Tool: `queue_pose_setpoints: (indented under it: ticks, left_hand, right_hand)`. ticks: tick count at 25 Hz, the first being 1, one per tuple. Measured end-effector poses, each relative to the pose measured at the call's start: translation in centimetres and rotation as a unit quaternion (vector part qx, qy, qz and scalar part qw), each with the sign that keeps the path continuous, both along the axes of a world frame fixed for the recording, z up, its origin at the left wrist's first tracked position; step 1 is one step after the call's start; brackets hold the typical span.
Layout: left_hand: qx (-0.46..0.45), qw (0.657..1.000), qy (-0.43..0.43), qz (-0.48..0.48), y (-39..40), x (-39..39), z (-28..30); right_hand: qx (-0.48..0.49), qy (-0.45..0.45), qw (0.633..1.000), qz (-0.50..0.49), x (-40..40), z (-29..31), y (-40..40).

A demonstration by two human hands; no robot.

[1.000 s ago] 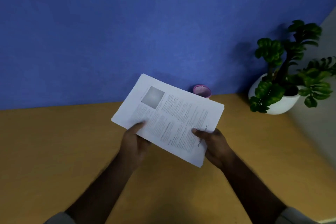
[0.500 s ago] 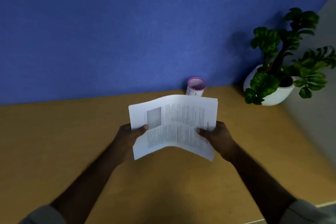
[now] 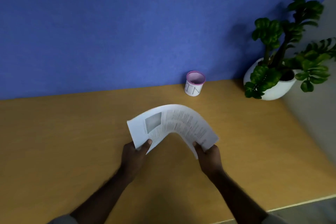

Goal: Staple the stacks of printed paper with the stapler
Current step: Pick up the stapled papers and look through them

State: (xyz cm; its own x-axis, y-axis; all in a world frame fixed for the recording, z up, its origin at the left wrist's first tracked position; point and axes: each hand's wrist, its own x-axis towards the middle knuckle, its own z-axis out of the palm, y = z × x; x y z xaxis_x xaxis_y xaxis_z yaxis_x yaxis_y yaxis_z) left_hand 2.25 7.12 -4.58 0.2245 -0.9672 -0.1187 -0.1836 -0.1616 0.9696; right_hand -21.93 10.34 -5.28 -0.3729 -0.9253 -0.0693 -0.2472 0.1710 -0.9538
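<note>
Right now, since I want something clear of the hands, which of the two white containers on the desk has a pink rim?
The small white cup by the blue wall, behind the paper stack. The other container, the white plant pot at the right, has no pink rim.

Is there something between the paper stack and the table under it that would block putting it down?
Nothing visible does. The paper stack is bowed up between the left hand and right hand, and the table below looks bare. The cup stands farther back. No stapler is in view.
</note>
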Motion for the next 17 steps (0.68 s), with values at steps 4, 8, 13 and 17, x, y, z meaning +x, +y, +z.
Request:
queue_pose_setpoints:
  ticks: [4,8,13,17]
  left_hand:
    - [0.034,0.999,-0.029,-0.016,0.3,0.2,-1.3]
    - [0.027,0.998,-0.061,0.004,0.2,0.1,-1.8]
    - [0.072,0.993,-0.084,-0.044,-2.3,1.3,0.7]
    - [0.07,0.944,-0.281,-0.16,-6.7,3.8,6.5]
  right_hand:
    - [0.079,0.055,0.995,-0.005,0.1,-0.8,0.2]
    - [0.105,0.161,0.981,0.023,0.0,-0.4,0.2]
    - [0.171,0.228,0.959,-0.009,-1.0,2.0,-0.9]
    - [0.059,0.28,0.957,-0.046,-3.0,7.5,-3.3]
